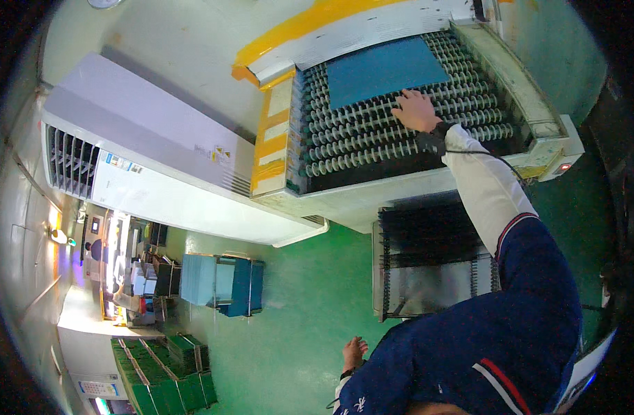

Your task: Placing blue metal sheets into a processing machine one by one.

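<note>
A flat blue panel point(386, 72) lies on the rows of ridged rollers point(372, 138) of a conveyor. My right hand point(417, 112) reaches over the rollers with its fingers stretched out. Its fingertips are at the panel's near edge; whether they touch it I cannot tell. A dark band with a cable circles that wrist. My left hand point(355, 351) hangs low beside my body above the green floor, fingers loosely bent and nothing visible in them.
Below the conveyor's front stands a rack point(434, 277) with dark slotted sides. A white air conditioner point(164, 152) sits left of the conveyor. Further left on the green floor are a rack of blue panels point(223, 283) and several green racks point(164, 373).
</note>
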